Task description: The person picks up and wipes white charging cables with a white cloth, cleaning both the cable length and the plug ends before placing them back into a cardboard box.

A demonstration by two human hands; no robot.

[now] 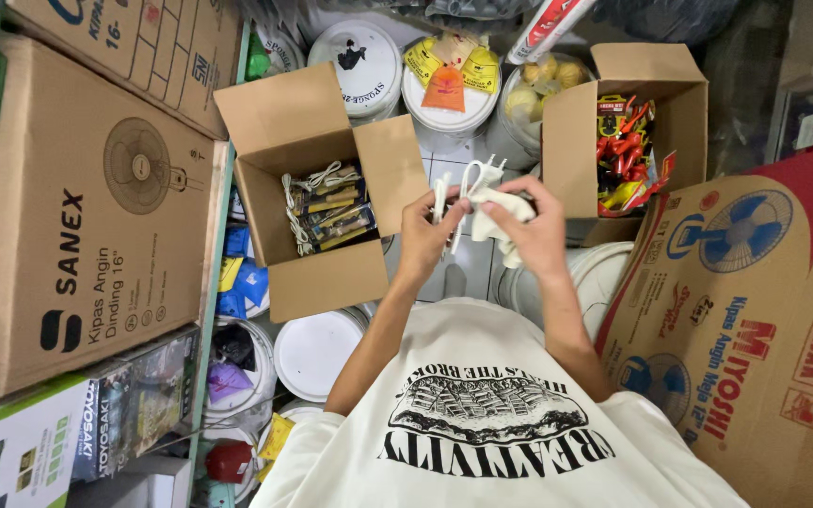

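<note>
My left hand (pixel 422 240) and right hand (pixel 540 230) grip a smooth white plastic-coated cable bundle (pixel 482 202). At 10 o'clock, the open brown box (pixel 326 273) is matt, rough cardboard; my cream T-shirt (pixel 491 423) is soft cotton cloth.

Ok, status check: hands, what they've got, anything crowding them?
Left hand and right hand both gripping a white cable bundle. Open box of packaged cables at left, box of red items at right. Nothing between.
</note>
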